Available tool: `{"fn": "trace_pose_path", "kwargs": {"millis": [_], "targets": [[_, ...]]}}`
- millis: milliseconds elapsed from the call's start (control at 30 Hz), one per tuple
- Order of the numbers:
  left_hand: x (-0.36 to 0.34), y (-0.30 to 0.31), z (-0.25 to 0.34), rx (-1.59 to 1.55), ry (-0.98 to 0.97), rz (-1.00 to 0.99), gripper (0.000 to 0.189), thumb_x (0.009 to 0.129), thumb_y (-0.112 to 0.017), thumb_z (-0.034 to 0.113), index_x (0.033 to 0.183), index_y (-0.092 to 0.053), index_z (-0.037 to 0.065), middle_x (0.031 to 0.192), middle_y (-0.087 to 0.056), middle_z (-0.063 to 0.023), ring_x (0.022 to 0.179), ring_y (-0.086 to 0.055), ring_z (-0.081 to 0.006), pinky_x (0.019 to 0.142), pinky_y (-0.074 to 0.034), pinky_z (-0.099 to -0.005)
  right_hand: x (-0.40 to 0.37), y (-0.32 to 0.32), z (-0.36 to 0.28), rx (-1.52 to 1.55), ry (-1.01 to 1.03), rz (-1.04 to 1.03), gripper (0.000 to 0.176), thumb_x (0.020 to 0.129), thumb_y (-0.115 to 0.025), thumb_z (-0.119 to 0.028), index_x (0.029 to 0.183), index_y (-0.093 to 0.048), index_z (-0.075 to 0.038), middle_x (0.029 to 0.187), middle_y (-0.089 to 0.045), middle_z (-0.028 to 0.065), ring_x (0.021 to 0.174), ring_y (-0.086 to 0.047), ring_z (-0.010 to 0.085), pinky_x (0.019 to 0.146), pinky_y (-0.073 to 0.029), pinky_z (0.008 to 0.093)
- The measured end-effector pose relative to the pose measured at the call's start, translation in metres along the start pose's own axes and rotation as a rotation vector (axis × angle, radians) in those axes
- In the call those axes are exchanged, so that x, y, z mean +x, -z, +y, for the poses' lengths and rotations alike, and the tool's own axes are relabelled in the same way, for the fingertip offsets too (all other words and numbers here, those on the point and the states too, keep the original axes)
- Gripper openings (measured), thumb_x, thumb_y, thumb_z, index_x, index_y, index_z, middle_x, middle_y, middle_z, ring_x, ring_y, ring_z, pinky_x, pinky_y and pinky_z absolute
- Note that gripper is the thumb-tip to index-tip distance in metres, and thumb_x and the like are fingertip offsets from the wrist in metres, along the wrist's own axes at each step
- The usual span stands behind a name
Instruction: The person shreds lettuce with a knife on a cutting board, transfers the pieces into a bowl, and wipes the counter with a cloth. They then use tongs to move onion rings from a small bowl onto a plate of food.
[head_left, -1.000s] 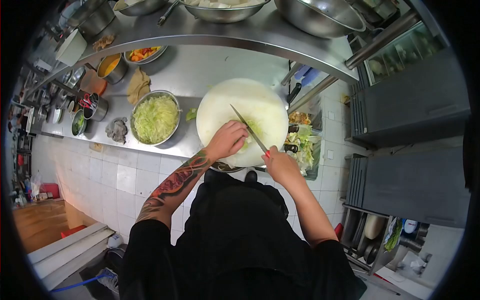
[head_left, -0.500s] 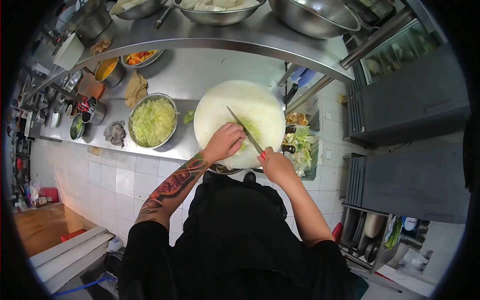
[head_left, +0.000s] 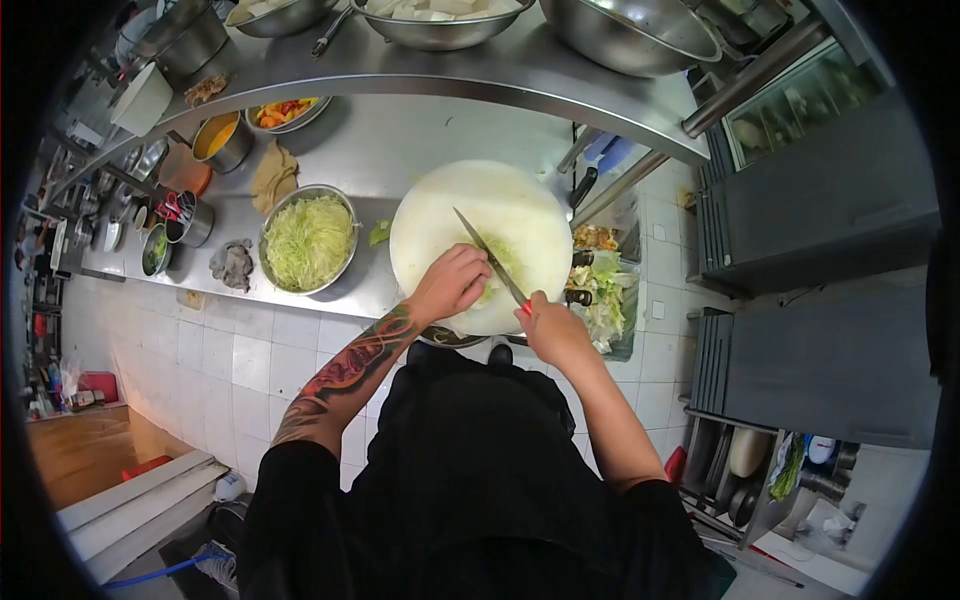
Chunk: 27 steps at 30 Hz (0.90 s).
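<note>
My right hand (head_left: 552, 328) is wrapped round the red handle of a long kitchen knife (head_left: 478, 243), its blade slanting up and to the left. My left hand (head_left: 452, 282) is closed, its curled fingers pressing pale green cabbage (head_left: 487, 292) right beside the blade. The cabbage lies mostly under that hand, so its shape is hidden. Fine green shreds (head_left: 508, 256) lie on the far side of the knife. All this rests on a round white cutting board (head_left: 450, 200). To the left stands a steel bowl (head_left: 352, 250) heaped with shredded cabbage (head_left: 308, 242).
A steel shelf (head_left: 420, 82) crosses above the counter (head_left: 400, 130), carrying several large bowls. Right of the board, a bin (head_left: 622, 345) holds leafy scraps (head_left: 603, 295), and a black-handled knife (head_left: 583, 187) stands near a post. A grey cloth (head_left: 232, 265) and a brown cloth (head_left: 273, 176) lie left.
The whole view has shifted very slightly. Both hands and the knife hold nearly the same place on the board.
</note>
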<state>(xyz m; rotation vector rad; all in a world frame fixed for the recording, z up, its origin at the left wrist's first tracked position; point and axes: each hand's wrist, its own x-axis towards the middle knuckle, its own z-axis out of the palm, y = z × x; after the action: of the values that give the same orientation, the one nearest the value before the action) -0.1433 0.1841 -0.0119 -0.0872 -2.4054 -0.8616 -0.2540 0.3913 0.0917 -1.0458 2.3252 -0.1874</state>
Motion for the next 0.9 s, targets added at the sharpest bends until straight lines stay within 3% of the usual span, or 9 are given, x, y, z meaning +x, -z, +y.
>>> {"fn": "trace_pose_path", "kwargs": {"millis": [167, 267, 367, 500, 633, 767, 900], "targets": [[0.003, -0.002, 0.000, 0.023, -0.001, 0.025, 0.013, 0.086, -0.068, 0.004, 0.099, -0.065, 0.004, 0.112, -0.064, -0.0135, 0.110, -0.060, -0.0358, 0.095, -0.051, -0.0437, 0.032, -0.045, 0.020, 0.051, -0.002, 0.008, 0.037, 0.107, -0.054, -0.036, 0.113, -0.057, 0.000, 0.094, -0.074, 0.0279, 0.093, -0.073, 0.0470, 0.084, -0.056, 0.0566], [0.004, 0.002, 0.001, -0.002, -0.001, -0.023, 0.015, 0.085, -0.068, 0.004, 0.099, -0.065, 0.004, 0.113, -0.065, -0.0135, 0.110, -0.061, -0.0357, 0.095, -0.051, -0.0436, -0.006, 0.000, 0.002, 0.020, -0.003, -0.004, 0.038, 0.107, -0.054, -0.037, 0.113, -0.058, 0.001, 0.094, -0.074, 0.0286, 0.092, -0.072, 0.0480, 0.084, -0.056, 0.0568], [0.000, -0.005, -0.001, 0.010, 0.000, 0.012, 0.015, 0.084, -0.069, 0.004, 0.099, -0.065, 0.004, 0.114, -0.065, -0.0133, 0.109, -0.061, -0.0355, 0.095, -0.051, -0.0434, 0.031, -0.051, 0.020, 0.028, -0.005, 0.017, 0.038, 0.107, -0.055, -0.037, 0.113, -0.057, 0.000, 0.094, -0.074, 0.0283, 0.092, -0.073, 0.0473, 0.083, -0.056, 0.0570], [0.000, -0.002, -0.001, 0.007, -0.004, -0.001, 0.014, 0.085, -0.068, 0.004, 0.099, -0.065, 0.005, 0.112, -0.065, -0.0133, 0.109, -0.061, -0.0353, 0.095, -0.052, -0.0433, -0.001, -0.004, 0.004, 0.024, 0.034, 0.026, 0.037, 0.107, -0.053, -0.035, 0.113, -0.057, 0.001, 0.094, -0.074, 0.0283, 0.090, -0.072, 0.0486, 0.082, -0.056, 0.0577], [0.001, -0.004, -0.002, 0.009, -0.002, 0.011, 0.014, 0.086, -0.070, 0.003, 0.099, -0.066, 0.005, 0.112, -0.064, -0.0139, 0.109, -0.061, -0.0363, 0.095, -0.052, -0.0441, 0.034, -0.046, 0.013, 0.062, 0.015, 0.015, 0.039, 0.107, -0.053, -0.038, 0.113, -0.057, 0.001, 0.095, -0.074, 0.0281, 0.091, -0.073, 0.0484, 0.082, -0.056, 0.0577], [0.002, 0.000, -0.002, -0.010, 0.006, 0.000, 0.014, 0.086, -0.070, 0.003, 0.099, -0.066, 0.005, 0.113, -0.064, -0.0139, 0.110, -0.061, -0.0362, 0.095, -0.052, -0.0441, 0.002, -0.003, 0.006, 0.027, -0.007, -0.022, 0.040, 0.107, -0.054, -0.038, 0.115, -0.058, 0.001, 0.098, -0.074, 0.0296, 0.094, -0.072, 0.0488, 0.084, -0.056, 0.0575], [0.001, 0.001, -0.001, 0.007, 0.012, -0.026, 0.014, 0.087, -0.069, 0.006, 0.100, -0.066, 0.005, 0.114, -0.065, -0.0135, 0.112, -0.061, -0.0361, 0.096, -0.051, -0.0441, 0.043, -0.048, 0.021, 0.091, -0.003, 0.010, 0.040, 0.107, -0.055, -0.039, 0.115, -0.057, 0.000, 0.099, -0.073, 0.0295, 0.095, -0.072, 0.0485, 0.085, -0.055, 0.0578]]}}
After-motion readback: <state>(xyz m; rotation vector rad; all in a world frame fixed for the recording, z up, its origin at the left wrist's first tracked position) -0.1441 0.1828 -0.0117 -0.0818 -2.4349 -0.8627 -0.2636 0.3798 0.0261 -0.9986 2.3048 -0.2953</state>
